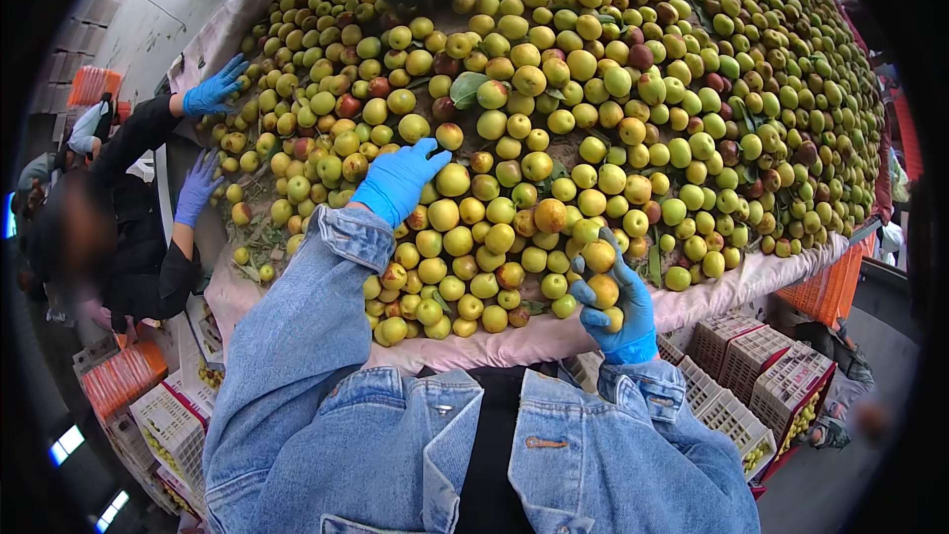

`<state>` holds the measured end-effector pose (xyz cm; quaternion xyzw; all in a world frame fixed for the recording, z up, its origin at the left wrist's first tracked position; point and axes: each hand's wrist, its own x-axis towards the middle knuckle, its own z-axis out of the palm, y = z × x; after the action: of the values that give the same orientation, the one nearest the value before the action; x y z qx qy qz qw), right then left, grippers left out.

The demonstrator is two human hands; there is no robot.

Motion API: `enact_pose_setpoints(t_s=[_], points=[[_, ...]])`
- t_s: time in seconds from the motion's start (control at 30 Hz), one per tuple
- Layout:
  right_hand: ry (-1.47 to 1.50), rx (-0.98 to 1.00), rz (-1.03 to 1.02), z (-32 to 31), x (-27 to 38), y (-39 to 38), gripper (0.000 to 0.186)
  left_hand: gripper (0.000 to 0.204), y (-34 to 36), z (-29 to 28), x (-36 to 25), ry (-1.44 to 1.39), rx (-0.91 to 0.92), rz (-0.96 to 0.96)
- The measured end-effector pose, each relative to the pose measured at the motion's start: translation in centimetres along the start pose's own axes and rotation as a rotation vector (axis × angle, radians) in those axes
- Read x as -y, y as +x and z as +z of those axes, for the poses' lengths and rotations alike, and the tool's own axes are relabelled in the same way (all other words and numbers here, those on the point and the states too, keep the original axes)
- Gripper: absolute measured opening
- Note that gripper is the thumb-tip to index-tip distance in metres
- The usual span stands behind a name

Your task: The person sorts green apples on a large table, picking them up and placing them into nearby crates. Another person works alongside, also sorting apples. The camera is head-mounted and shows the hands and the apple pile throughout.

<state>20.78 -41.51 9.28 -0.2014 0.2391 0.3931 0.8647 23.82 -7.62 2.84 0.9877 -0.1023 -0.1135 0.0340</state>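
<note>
The near edge of the counter [732,303] is draped in pink cloth, only a narrow strip being bare; behind it, most room is taken up by heaped fruit [552,216]. Near this edge, a few fruit are gripped in the right hand [633,324], while the left hand [400,183] is laid on the heap, fingers extended. The left end is flanked by a co-worker's hands [215,89], and crates [736,341] are seen below, apparently stacked, at right
</note>
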Motion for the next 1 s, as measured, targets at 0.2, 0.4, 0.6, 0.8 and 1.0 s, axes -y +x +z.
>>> enact_pose_setpoints(t_s=[0.2, 0.4, 0.6, 0.8, 1.0], points=[[0.031, 0.052, 0.14, -0.8, -2.9, -0.7, 0.047, 0.012, 3.2, 1.7, 0.6, -0.025, 0.086, 0.063], [0.009, 0.043, 0.078, -1.2, -0.8, -0.5, 0.043, 0.02, -5.1, -4.0, 1.9, -0.901, 0.728, -0.024], [-0.074, 0.087, 0.056, -1.1, -0.4, -0.2, 0.037, 0.02, -2.9, -5.7, 1.6, -1.021, 0.373, -0.187], [-0.18, 0.086, -0.002, -0.6, -0.1, -0.4, 0.039, 0.045, 12.3, -4.1, -1.8, -0.716, -0.498, 0.07], [-0.191, -0.014, -0.04, -1.6, 0.6, -1.1, 0.045, 0.048, 13.5, -2.8, -5.7, -0.502, -0.167, 0.031]])
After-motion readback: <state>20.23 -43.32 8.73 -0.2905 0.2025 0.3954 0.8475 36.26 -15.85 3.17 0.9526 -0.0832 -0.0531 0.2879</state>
